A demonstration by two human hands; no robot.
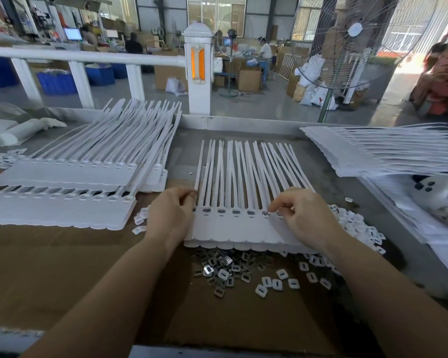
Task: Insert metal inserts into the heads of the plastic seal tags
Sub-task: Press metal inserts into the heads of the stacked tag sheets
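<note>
A sheet of joined white plastic seal tags (241, 231) lies in front of me, tails fanned away from me. Several of its heads (236, 211) hold metal inserts. My right hand (305, 218) pinches a small metal insert (266, 214) at a head on the sheet's right side. My left hand (170, 215) has its fingers curled at the sheet's left edge, pinching near the first head. A heap of loose metal inserts (221, 267) lies just below the sheet's near edge.
Stacks of white tag sheets (70, 177) lie at left, and another stack (378, 153) at right. White plastic caps (357, 226) are piled right of my right hand. Brown cardboard (62, 254) covers the table. A white railing post (198, 68) and a fan (352, 40) stand beyond.
</note>
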